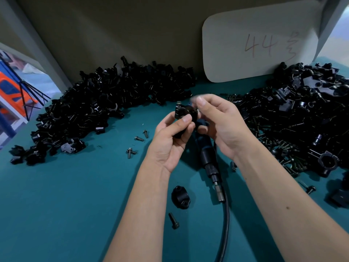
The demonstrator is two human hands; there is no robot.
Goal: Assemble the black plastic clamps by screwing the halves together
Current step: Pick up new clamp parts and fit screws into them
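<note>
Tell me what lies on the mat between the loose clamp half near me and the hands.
In the head view, the electric screwdriver lies between the clamp half and the hands, beside bare green mat.

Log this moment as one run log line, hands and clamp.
left hand grips clamp | right hand pinching at clamp top, blurred | power screwdriver lying on table | loose half on table

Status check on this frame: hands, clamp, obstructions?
Left hand grips clamp. Right hand at its side, fingertips blurred. Power screwdriver lying on table below. Nothing blocking.

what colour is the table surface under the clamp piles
Teal, a dark blue-green table surface, seen best in the head view.
</note>
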